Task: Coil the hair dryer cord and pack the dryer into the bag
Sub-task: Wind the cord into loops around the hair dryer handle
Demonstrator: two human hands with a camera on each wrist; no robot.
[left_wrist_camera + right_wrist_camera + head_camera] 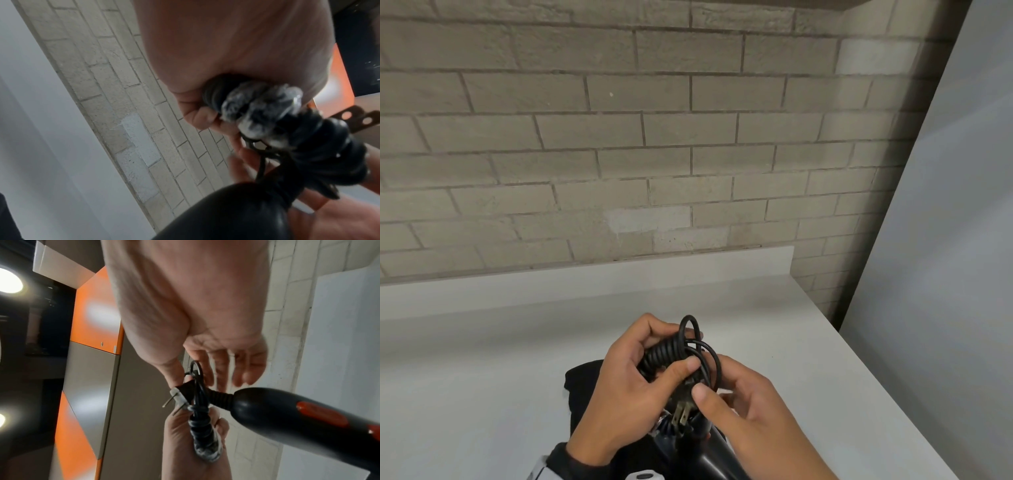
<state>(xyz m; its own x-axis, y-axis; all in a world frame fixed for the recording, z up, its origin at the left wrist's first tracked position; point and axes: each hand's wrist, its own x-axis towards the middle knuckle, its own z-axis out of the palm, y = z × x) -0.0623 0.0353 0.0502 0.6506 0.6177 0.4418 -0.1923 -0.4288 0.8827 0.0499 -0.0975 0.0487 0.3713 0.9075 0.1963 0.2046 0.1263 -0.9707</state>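
Above the white counter, my left hand (667, 353) grips the black cord (666, 354), which is wound into a tight bundle with one loop standing up. My right hand (707, 389) pinches the plug (683, 413) between thumb and forefinger, prongs pointing toward me; its other fingers (242, 369) are spread loose. The black hair dryer (287, 415), with orange switches on its handle, hangs below the hands, its strain relief (219, 398) just beside the plug. A black bag (583, 387) lies on the counter under my left hand, mostly hidden. The cord bundle (329, 162) fills the left wrist view.
The white counter (482, 394) runs to a brick wall (619, 154) at the back. A white panel (945, 274) borders it on the right. An orange and grey cabinet (92, 353) shows in the right wrist view.
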